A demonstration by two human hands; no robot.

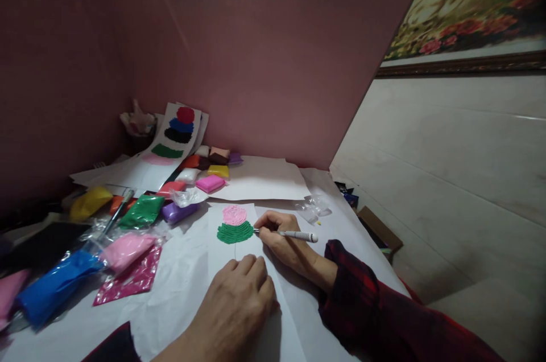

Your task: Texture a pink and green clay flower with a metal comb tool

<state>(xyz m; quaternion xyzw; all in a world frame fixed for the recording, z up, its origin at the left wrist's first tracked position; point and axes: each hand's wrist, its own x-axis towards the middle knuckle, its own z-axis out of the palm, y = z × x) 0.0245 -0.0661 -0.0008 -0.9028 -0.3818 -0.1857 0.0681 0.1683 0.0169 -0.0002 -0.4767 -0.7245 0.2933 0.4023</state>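
My right hand (279,237) grips a white pen (298,235) with a patterned barrel. Its dark tip touches or nearly touches the right edge of a ridged green clay patch (235,232). Directly above that patch is a round, textured pink clay patch (234,215). Both are on a white sheet of paper (219,256), where a thin line runs down below the green. My left hand (241,299) rests palm down on the lower part of this sheet, fingers lying forward over it; their tips are partly hidden.
Bagged clay in several colours lies to the left, including a green pack (142,211) and a blue pack (60,285). Behind them leans a paper with coloured patches (168,143). Blank sheets (264,180) lie at the back, and clear plastic scraps (313,208) at the right.
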